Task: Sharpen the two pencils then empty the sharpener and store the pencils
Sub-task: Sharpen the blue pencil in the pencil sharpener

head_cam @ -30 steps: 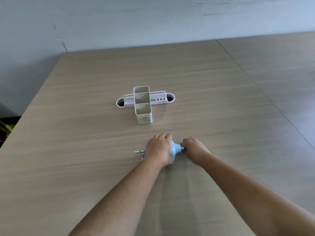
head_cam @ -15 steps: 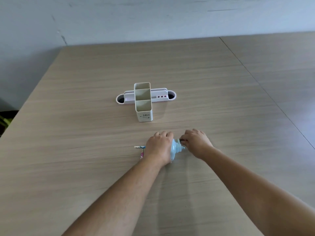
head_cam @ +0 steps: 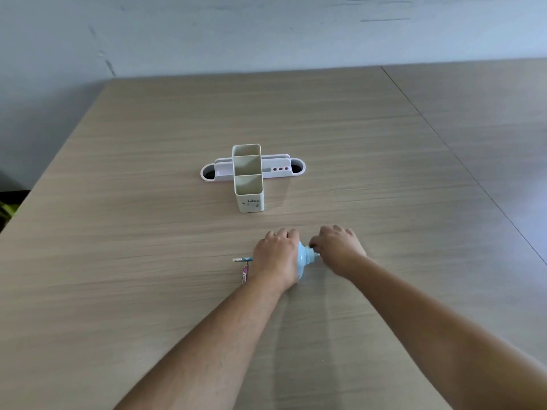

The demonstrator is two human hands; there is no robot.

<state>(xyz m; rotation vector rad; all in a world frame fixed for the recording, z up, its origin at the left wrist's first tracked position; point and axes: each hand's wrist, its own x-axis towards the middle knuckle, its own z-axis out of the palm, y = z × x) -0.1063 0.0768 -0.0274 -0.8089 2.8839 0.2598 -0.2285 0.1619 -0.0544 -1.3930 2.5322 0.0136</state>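
Left hand (head_cam: pixel 276 255) grips the blue sharpener (head_cam: pixel 303 258) on the surface (head_cam: pixel 118 261); right hand (head_cam: pixel 337 250) pinches its small end. Two pencils (head_cam: pixel 244 266) lie beside the left hand, the organizer (head_cam: pixel 251 176) beyond.

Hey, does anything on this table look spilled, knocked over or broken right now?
Nothing stands out. The white organizer stands upright with empty compartments, the left hand steadies the blue sharpener, the right hand is at its end, and two pencil ends stick out beside the left hand. No shavings show on the table.
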